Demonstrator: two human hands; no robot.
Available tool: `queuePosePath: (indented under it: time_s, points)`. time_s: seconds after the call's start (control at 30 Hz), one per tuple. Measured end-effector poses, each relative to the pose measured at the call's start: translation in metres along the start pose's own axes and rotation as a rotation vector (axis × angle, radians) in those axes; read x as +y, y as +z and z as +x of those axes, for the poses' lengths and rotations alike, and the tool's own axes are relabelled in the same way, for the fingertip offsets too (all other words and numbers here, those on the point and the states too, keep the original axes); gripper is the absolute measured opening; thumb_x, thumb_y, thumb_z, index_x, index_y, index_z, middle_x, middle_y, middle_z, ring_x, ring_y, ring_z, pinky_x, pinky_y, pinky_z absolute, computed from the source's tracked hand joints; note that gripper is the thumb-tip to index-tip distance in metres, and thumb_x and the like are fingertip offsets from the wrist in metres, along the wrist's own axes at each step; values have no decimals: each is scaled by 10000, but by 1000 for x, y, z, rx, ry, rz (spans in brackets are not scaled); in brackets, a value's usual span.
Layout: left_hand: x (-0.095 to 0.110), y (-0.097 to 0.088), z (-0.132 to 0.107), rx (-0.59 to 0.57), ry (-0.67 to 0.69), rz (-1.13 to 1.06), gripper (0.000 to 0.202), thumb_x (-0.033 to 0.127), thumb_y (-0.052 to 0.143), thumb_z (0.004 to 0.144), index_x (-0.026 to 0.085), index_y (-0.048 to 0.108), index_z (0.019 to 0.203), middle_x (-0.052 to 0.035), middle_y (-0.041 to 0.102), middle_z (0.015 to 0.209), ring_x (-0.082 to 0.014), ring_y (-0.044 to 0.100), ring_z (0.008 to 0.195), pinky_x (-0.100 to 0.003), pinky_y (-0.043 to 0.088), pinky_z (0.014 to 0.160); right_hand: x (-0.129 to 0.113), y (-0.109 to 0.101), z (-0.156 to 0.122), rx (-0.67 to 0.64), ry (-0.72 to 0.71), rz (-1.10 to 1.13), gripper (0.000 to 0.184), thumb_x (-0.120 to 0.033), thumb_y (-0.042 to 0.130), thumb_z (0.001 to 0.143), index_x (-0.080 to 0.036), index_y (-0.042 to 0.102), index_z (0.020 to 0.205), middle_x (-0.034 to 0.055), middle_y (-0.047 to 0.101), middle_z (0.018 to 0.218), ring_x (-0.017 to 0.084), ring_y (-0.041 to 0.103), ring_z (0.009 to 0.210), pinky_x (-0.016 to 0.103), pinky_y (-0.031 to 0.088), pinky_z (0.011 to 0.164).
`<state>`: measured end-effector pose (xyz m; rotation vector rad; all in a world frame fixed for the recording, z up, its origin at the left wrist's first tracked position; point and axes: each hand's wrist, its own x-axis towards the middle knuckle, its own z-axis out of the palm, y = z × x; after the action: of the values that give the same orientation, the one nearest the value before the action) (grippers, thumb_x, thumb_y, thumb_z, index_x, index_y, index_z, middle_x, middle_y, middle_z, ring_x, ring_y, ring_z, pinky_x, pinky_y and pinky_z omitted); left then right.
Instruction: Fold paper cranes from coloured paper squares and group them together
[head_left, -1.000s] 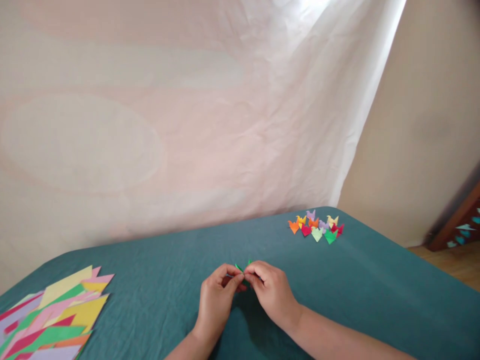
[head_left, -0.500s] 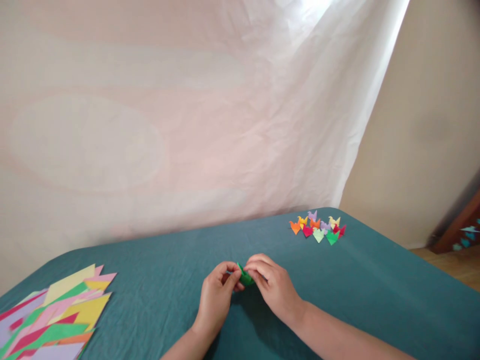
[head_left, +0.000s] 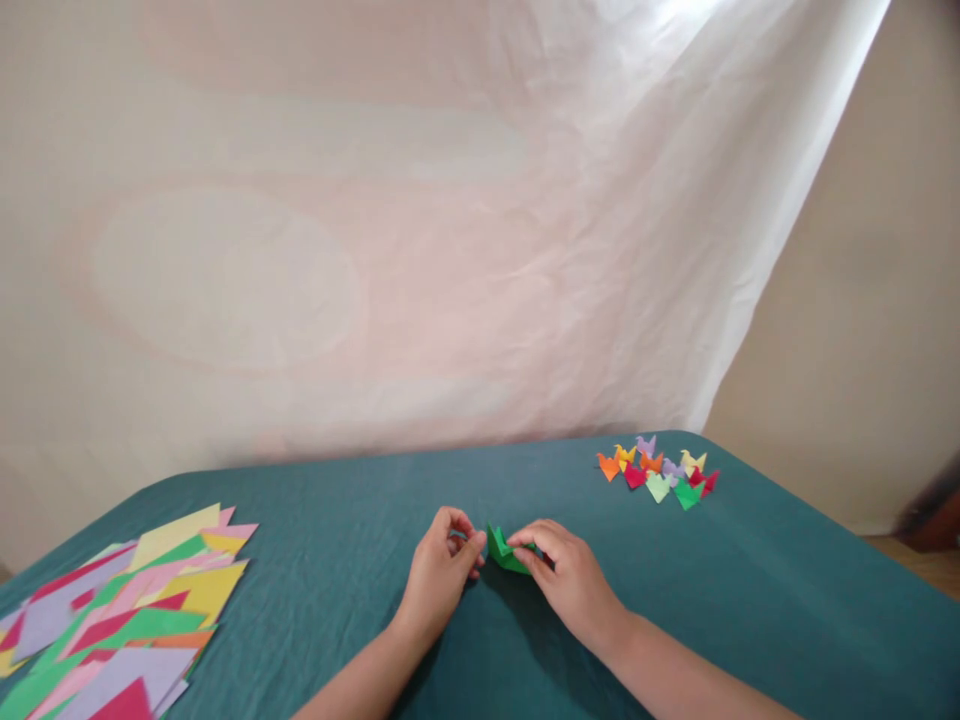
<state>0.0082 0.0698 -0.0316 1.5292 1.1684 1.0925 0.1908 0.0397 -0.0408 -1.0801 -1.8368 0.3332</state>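
Between the thumb and fingertips of my right hand (head_left: 568, 572) is a green folded origami paper (head_left: 508, 552), held just above the table in front of me. One of its pointed ends stands up on the left side, and my fingers cover its right part. My left hand (head_left: 442, 562) is just left of that point, its thumb and forefinger pinched together and the other fingers curled. A narrow gap seems to part its fingertips from the paper, and nothing shows in them.
Coloured paper sheets (head_left: 142, 625) lie in an overlapping spread on the left of the green-covered table (head_left: 330, 590). At the far right stands a cluster of small folded paper birds (head_left: 660, 487) in several colours. A pale cloth (head_left: 420, 260) hangs behind the table.
My left fingers have come off the green paper, which both hands held before. My right hand keeps its hold, with the paper slightly further right. The view has shifted a little.
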Motion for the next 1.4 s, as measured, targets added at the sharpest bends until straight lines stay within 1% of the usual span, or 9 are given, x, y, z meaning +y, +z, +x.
queuePosePath:
  time_s: [0.13, 0.33, 0.5, 0.67, 0.83, 1.1, 1.27, 1.33, 1.4]
  points:
    - [2, 5, -6, -61, 11, 107, 187, 363, 592, 771, 195, 533, 830, 19, 620, 659, -150, 610, 571, -234, 459, 554, -6, 1, -1, -44, -44, -17, 137, -184, 522, 905, -216, 655, 892, 27, 664, 816, 167, 604, 788, 283, 481, 727]
    - [2, 7, -8, -35, 70, 290, 128, 294, 548, 781, 186, 615, 775, 1, 644, 668, -158, 595, 611, -236, 429, 596, -9, 3, -3, -114, -66, -2, 155, -158, 532, 895, -233, 643, 973, 23, 674, 892, 171, 611, 832, 294, 484, 762]
    - [5, 7, -11, -51, 121, 336, 145, 282, 529, 792, 191, 638, 765, -5, 644, 698, -161, 583, 647, -232, 414, 613, -6, 2, -3, -50, -41, -22, 144, -173, 524, 906, -227, 657, 911, 19, 662, 839, 165, 610, 803, 287, 489, 745]
    - [8, 9, -13, -66, 162, 361, 83, 221, 565, 747, 195, 643, 753, -3, 630, 710, -162, 575, 658, -236, 411, 628, -6, 2, -2, -4, -28, -28, 141, -188, 536, 901, -227, 664, 857, 32, 636, 882, 170, 604, 845, 281, 487, 755]
    - [5, 11, -14, -62, 246, 452, 136, 189, 507, 787, 203, 633, 736, -12, 613, 720, -173, 565, 689, -248, 395, 644, -3, 3, -3, -36, 6, -15, 130, -163, 548, 883, -233, 655, 903, 18, 634, 855, 168, 600, 824, 281, 483, 751]
    - [1, 15, -12, -65, 327, 564, 158, 136, 475, 800, 206, 611, 762, -27, 599, 749, -181, 564, 702, -247, 393, 646, 1, 7, -2, -8, 57, 0, 219, -124, 558, 843, -242, 605, 1021, 11, 617, 845, 176, 593, 801, 296, 480, 725]
    - [4, 10, -13, -34, 351, 557, 149, 161, 465, 830, 203, 595, 771, -18, 595, 746, -167, 558, 686, -241, 394, 645, -2, 1, 0, 100, 76, -39, 258, -202, 564, 850, -227, 571, 1106, 67, 593, 1013, 214, 563, 947, 336, 467, 803]
    - [6, 7, -13, -19, 349, 517, 135, 170, 469, 835, 200, 587, 777, -14, 603, 752, -161, 561, 688, -238, 400, 650, -1, -3, 2, 146, 138, -10, 205, -254, 514, 887, -217, 579, 1079, 78, 592, 1046, 215, 566, 963, 323, 471, 784]
    - [6, 3, -12, 4, 302, 451, 113, 197, 480, 843, 196, 573, 780, -4, 608, 719, -152, 567, 654, -232, 406, 629, 0, -5, 3, 171, 232, 31, 187, -299, 472, 912, -206, 592, 1021, 74, 614, 998, 210, 587, 917, 308, 477, 740]
